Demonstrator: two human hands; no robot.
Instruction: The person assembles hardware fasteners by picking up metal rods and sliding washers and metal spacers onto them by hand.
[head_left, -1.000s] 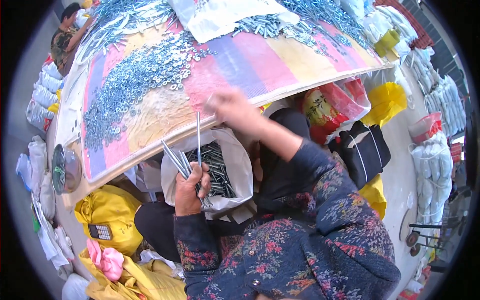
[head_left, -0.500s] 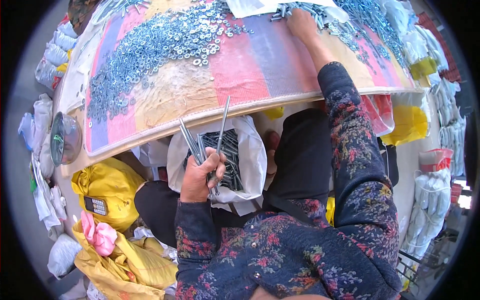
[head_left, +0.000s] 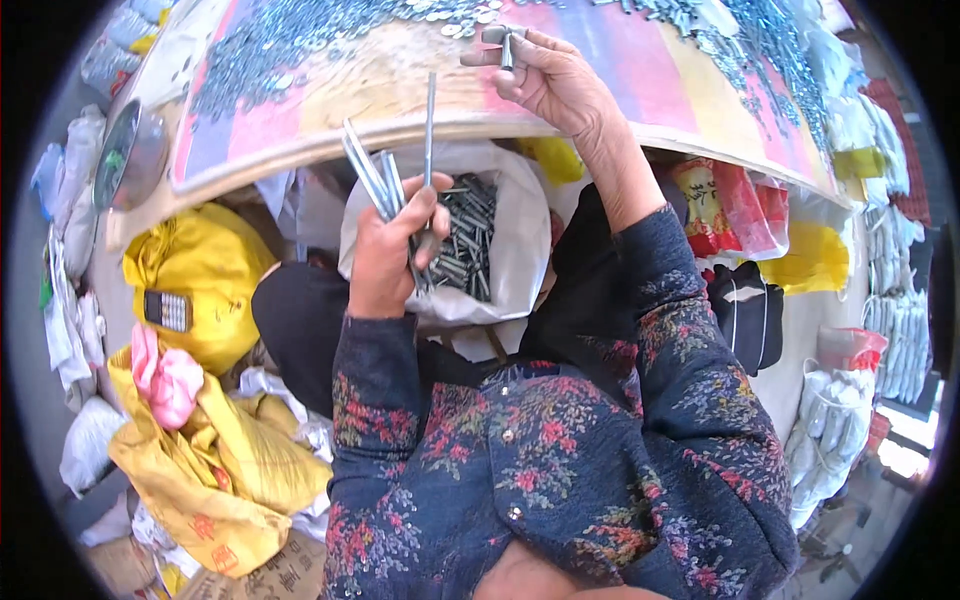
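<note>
My left hand (head_left: pixel 385 255) is closed around several thin metal rods (head_left: pixel 368 175). One rod (head_left: pixel 430 125) stands upright, apart from the others, which fan out to the left. Over the table's near edge, my right hand (head_left: pixel 565 90) pinches a short grey metal sleeve (head_left: pixel 507 52) between its fingers; whether it holds more than one piece I cannot tell. Below and between the hands, an open white sack (head_left: pixel 525 235) holds a heap of short metal tubes (head_left: pixel 470 225). On the striped table cover (head_left: pixel 400 75) lies a wide spread of washers and nuts (head_left: pixel 300 40).
More metal parts (head_left: pixel 720 50) lie at the table's far right. A clear bowl (head_left: pixel 130 155) sits at its left corner. Yellow bags, one with a phone (head_left: pixel 168 310) on it, are on the left. Red and yellow bags (head_left: pixel 805 255) and bundled packs (head_left: pixel 835 425) are on the right.
My right hand has come back from the pile at the far right, toward the left and nearer, with a metal sleeve in its fingers. My left hand keeps its rods. The whole view has shifted.
</note>
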